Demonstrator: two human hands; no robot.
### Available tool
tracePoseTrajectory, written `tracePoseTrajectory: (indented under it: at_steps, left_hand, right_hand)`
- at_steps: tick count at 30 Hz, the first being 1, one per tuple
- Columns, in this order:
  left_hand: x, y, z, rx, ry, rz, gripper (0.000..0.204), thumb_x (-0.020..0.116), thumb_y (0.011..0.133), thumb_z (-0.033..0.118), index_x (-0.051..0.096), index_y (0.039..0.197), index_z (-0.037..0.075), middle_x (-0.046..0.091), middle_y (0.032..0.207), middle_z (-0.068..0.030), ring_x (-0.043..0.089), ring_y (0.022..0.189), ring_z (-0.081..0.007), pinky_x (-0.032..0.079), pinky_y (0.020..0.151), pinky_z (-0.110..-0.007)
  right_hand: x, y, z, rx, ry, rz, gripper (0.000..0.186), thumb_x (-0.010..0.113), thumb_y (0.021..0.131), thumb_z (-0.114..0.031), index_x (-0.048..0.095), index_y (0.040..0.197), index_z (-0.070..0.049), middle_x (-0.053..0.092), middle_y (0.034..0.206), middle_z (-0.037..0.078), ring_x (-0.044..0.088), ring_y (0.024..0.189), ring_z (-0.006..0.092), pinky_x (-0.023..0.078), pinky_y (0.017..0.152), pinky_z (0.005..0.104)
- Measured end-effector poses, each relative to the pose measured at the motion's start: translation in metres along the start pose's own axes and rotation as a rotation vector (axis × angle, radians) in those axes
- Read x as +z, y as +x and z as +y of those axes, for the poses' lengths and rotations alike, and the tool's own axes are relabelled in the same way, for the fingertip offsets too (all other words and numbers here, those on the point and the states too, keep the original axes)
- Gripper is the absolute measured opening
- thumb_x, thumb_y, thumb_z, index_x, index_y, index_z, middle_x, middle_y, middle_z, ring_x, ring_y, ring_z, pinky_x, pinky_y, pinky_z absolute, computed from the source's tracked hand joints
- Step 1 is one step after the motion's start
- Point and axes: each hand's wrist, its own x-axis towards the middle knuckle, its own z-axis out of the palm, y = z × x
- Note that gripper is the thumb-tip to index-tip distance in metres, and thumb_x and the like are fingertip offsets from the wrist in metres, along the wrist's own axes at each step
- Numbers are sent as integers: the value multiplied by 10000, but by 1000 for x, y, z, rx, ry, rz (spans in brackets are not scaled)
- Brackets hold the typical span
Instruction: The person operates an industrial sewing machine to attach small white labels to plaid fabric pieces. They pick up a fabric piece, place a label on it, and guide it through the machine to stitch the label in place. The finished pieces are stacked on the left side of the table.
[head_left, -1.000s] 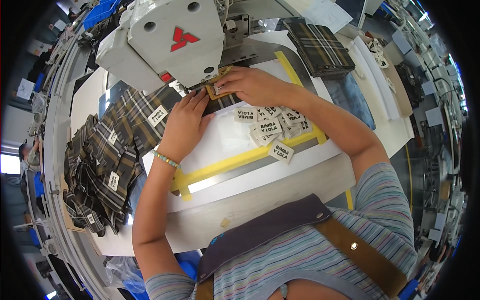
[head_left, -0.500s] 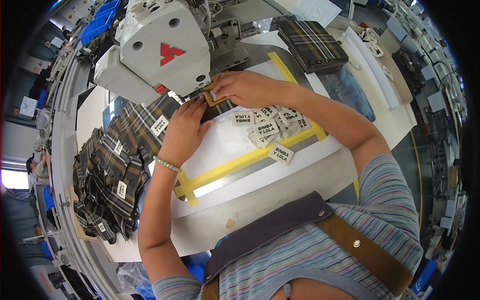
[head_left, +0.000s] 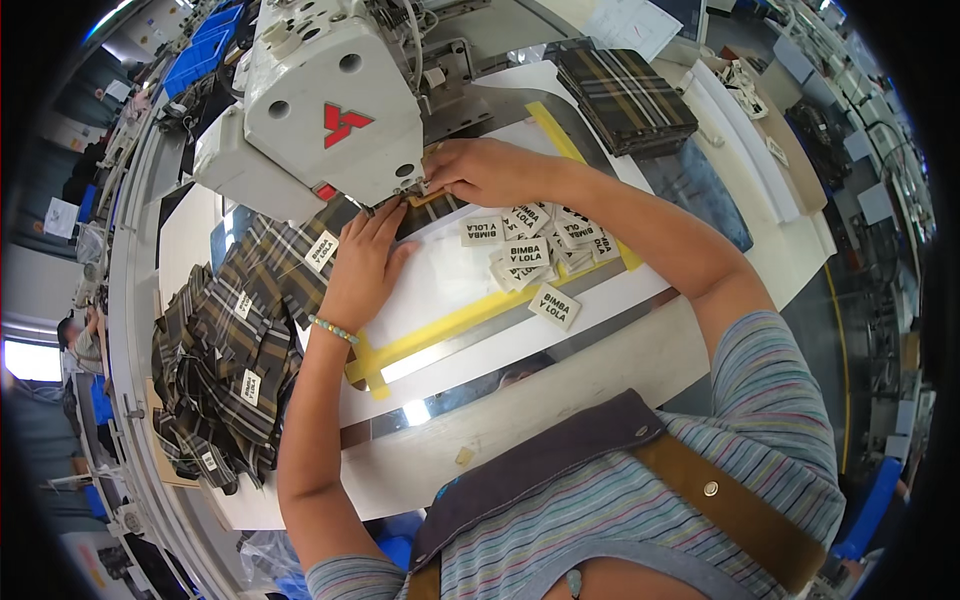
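Note:
My left hand (head_left: 365,268) lies palm down with its fingers stretched out on plaid fabric (head_left: 290,240) beside the sewing machine head (head_left: 330,110). My right hand (head_left: 492,172) has bent, closed fingers at a small orange-brown frame (head_left: 428,198) close under the machine head; what they hold is hidden. A strip of plaid fabric shows at the frame. Just below my right forearm lies a loose pile of white rectangular labels (head_left: 527,253), with one label (head_left: 554,306) nearer me. Similar white labels sit on the plaid pieces at the left, one of them a label (head_left: 321,251) near my left hand.
A folded stack of plaid fabric (head_left: 630,100) stands at the back right. Yellow tape (head_left: 450,325) borders the white work surface. Plaid pieces heap at the left table edge (head_left: 215,400). Blue crates (head_left: 205,50) and another person (head_left: 85,335) appear farther left.
My right hand has shifted slightly, and more of the orange-brown frame is hidden by the machine head and fingers. My left hand stays beside it. The whole view has shifted slightly.

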Motion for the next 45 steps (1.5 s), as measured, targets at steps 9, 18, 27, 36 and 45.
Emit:
tracePoseTrajectory:
  at_steps: [9, 18, 27, 36, 45]
  left_hand:
    - [-16, -20, -12, 52, -50, 101, 363, 687, 902, 67, 646, 1258, 9, 647, 1316, -140, 553, 1272, -369, 458, 1082, -455]
    - [-3, 2, 17, 199, -78, 64, 353, 665, 896, 30, 645, 1248, 3, 623, 1371, -126, 524, 1339, -350, 422, 1124, -458]
    - [1, 4, 15, 113, -67, 19, 366, 650, 947, 99, 626, 1301, 14, 590, 1419, -110, 454, 1414, -318, 376, 1162, -436]
    - [7, 16, 15, 41, -94, -35, 378, 654, 962, 165, 628, 1316, 35, 598, 1405, -103, 468, 1402, -317, 372, 1154, -427]
    - [7, 19, 8, 26, -121, -63, 362, 664, 957, 155, 659, 1301, 40, 624, 1387, -87, 476, 1401, -316, 377, 1151, -428]
  right_hand:
    - [-41, -53, 7, 120, -113, 358, 218, 621, 957, -114, 747, 1127, -60, 667, 1305, 72, 615, 1210, 277, 508, 1022, 391]
    - [-40, -72, 36, 178, -301, 483, 193, 640, 939, -127, 760, 1085, -89, 676, 1297, 30, 612, 1204, 254, 510, 1017, 386]
    - [-42, -78, 37, 212, -205, 429, 216, 624, 961, -99, 757, 1128, -64, 658, 1328, 73, 596, 1240, 270, 474, 1056, 389]
    - [-38, -85, 50, 229, -207, 408, 204, 623, 965, -168, 761, 1104, -112, 660, 1315, 14, 602, 1224, 257, 496, 1038, 388]
    - [-40, -81, 40, 242, -134, 373, 219, 622, 939, -84, 760, 1103, -37, 651, 1330, 81, 587, 1246, 273, 478, 1047, 387]
